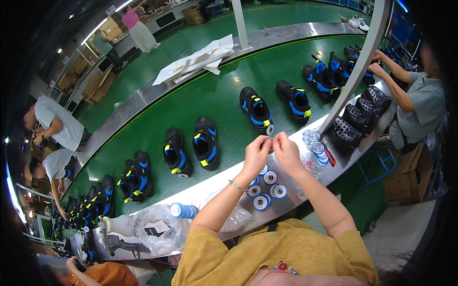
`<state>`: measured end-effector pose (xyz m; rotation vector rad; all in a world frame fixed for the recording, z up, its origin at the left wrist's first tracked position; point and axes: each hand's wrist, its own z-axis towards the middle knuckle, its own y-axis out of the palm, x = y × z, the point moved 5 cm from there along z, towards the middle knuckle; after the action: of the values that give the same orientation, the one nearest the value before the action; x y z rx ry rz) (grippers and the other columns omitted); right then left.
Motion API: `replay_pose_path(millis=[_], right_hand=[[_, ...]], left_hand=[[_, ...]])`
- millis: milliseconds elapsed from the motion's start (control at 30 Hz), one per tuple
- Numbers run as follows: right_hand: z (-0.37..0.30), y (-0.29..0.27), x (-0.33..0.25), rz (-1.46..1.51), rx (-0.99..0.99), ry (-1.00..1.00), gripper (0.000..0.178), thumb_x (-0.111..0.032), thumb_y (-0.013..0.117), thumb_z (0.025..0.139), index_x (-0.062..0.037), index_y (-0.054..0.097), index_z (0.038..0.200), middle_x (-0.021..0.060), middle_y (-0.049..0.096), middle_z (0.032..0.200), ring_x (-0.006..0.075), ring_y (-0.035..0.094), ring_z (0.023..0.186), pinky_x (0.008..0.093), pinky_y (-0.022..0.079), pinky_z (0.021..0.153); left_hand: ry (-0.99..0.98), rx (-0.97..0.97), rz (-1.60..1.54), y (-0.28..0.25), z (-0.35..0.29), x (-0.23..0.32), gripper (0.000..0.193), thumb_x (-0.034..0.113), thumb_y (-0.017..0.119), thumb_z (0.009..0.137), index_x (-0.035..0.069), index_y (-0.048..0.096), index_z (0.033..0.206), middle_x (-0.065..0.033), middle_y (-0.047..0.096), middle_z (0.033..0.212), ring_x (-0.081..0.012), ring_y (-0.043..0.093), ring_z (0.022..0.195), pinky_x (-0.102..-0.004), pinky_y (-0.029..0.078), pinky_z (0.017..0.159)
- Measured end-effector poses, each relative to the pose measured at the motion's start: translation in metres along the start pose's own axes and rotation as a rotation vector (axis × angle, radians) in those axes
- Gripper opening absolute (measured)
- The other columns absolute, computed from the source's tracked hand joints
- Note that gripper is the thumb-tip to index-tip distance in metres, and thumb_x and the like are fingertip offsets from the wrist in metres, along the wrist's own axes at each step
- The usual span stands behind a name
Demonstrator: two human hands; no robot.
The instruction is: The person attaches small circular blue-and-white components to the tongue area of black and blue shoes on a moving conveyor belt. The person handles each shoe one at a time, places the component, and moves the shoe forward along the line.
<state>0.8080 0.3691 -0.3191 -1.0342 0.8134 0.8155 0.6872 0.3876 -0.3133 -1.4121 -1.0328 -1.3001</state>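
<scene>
My left hand [257, 152] and my right hand [287, 151] meet above the metal bench edge, fingertips of both pinched together. Between them is a small, thin dark piece, too small to make out. Just beyond my fingers stands a black and blue shoe [255, 109] with yellow tabs, a small round disc [270, 129] at its heel. Its mate [293, 100] stands to the right. Under my wrists lie several blue-rimmed white discs with dark centres [261, 201]. To the right of my right hand are more round pieces [313, 140] and a red-handled tool [330, 157].
Pairs of similar shoes [204, 143] line the green conveyor [224, 128]. Left on the bench are stacked blue-and-white discs [183, 210], a clear plastic bag [160, 233] and a grey gun-shaped tool [119, 245]. A white post [355, 71] rises at right, near a co-worker [420, 100].
</scene>
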Motion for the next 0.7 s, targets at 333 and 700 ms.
replay_pose_path(millis=[333, 700], right_hand=[[-0.007, -0.006, -0.017, -0.036, 0.007, -0.224, 0.006, -0.010, 0.054, 0.088, -0.0041, 0.054, 0.087, 0.0148, 0.062, 0.078, 0.0356, 0.062, 0.070, 0.0439, 0.049, 0.061], [0.009, 0.019, 0.016, 0.402, -0.279, 0.057, 0.015, -0.014, 0.055, 0.090, -0.0012, 0.058, 0.098, 0.0092, 0.062, 0.071, 0.0195, 0.060, 0.064, 0.0321, 0.046, 0.057]], left_hand=[[-0.088, -0.036, -0.247, -0.014, 0.004, -0.008, 0.016, 0.015, 0.060, 0.093, 0.001, 0.066, 0.092, -0.0026, 0.065, 0.086, -0.0080, 0.060, 0.077, -0.0243, 0.054, 0.073], [0.085, 0.066, 0.311, -0.032, 0.014, -0.016, 0.008, 0.008, 0.063, 0.088, 0.000, 0.064, 0.088, -0.0003, 0.063, 0.081, -0.0059, 0.054, 0.072, -0.0209, 0.045, 0.065]])
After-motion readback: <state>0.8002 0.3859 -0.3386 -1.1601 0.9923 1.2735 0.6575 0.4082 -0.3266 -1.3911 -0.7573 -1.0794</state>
